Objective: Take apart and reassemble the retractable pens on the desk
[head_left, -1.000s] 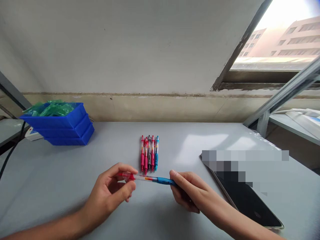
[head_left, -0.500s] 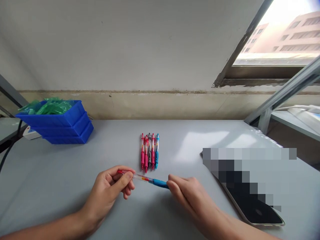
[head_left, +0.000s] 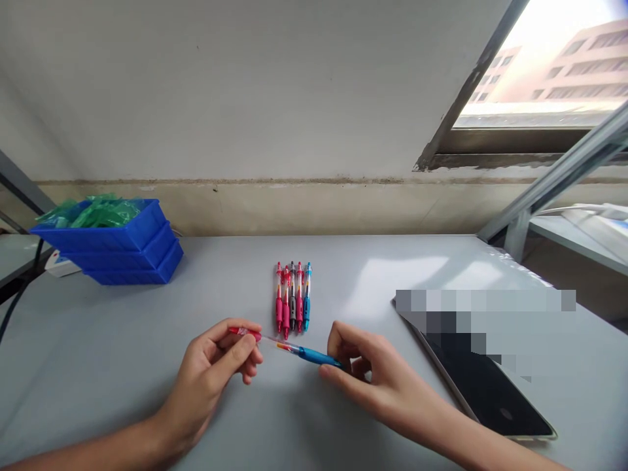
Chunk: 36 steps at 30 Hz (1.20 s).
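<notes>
A pen (head_left: 314, 356) with a red top, a clear middle and a blue grip is held level above the table, slanting slightly down to the right. My left hand (head_left: 218, 366) pinches its red end between thumb and fingers. At the blue end is my right hand (head_left: 366, 369), its thumb and index finger parted around the tip, the other fingers curled; whether they touch the pen is hard to tell. Beyond the hands, several pens lie side by side: pink ones, a black one (head_left: 293, 304) and a blue one (head_left: 307, 304) at the right.
Stacked blue bins (head_left: 142, 245) with green plastic bags (head_left: 105, 210) stand at the back left of the grey table (head_left: 220, 275). A dark phone-like device (head_left: 505, 399), partly pixelated, lies at the right. Metal frame bars rise at both sides, before a wall and window.
My right hand's fingers have loosened and spread at the blue end, showing more of the grip. My left hand and the pen's red end have shifted slightly up.
</notes>
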### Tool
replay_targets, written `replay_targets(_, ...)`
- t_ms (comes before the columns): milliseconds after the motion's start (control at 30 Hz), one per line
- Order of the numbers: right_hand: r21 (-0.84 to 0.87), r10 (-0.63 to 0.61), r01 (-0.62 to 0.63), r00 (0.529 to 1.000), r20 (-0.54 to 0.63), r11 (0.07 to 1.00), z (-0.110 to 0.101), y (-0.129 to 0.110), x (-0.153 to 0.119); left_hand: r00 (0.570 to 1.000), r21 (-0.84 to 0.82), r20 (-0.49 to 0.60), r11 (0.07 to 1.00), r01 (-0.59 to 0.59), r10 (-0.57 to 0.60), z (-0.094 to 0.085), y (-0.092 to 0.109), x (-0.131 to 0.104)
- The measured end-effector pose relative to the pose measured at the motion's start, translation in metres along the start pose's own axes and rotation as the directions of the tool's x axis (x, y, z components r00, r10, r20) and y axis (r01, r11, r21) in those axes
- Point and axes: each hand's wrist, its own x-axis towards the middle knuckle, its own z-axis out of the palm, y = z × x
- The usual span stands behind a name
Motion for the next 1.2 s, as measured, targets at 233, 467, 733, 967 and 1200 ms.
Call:
replay_targets(233, 0.234, 0.222, -0.295, 0.93, 0.293, 0.926, -0.0062, -0.0013, 0.0015, 0.999, 0.0, 0.054, 1.0, -0.006, 0.006, -0.0022, -0.0039, -0.0013)
replay_targets(467, 0.294, 0.242, -0.332, 0.922, 0.303, 0.896, -0.008, -0.0015, 0.0035, 0.998, -0.016, 0.055, 1.0, -0.004, 0.005, -0.0038, -0.0053, -0.0009)
replay_targets(733, 0.321, 0.268, -0.368, 0.91, 0.316, 0.873, -0.0074, 0.0002, 0.0044, 0.999, -0.002, 0.051, 1.0, -0.003, 0.004, -0.005, -0.0065, -0.0012)
replay_targets(967, 0.362, 0.253, -0.358, 0.918, 0.306, 0.861, -0.0089, -0.001, 0.0033, 0.999, -0.018, 0.038, 1.0, -0.001, 0.002, -0.0058, -0.0082, -0.0007)
replay_targets(1200, 0.498, 0.173, -0.337, 0.922, 0.347, 0.799, -0.0058, 0.0043, 0.0022, 0.999, -0.03, 0.035, 0.999, 0.017, -0.016, -0.004, -0.0062, -0.0023)
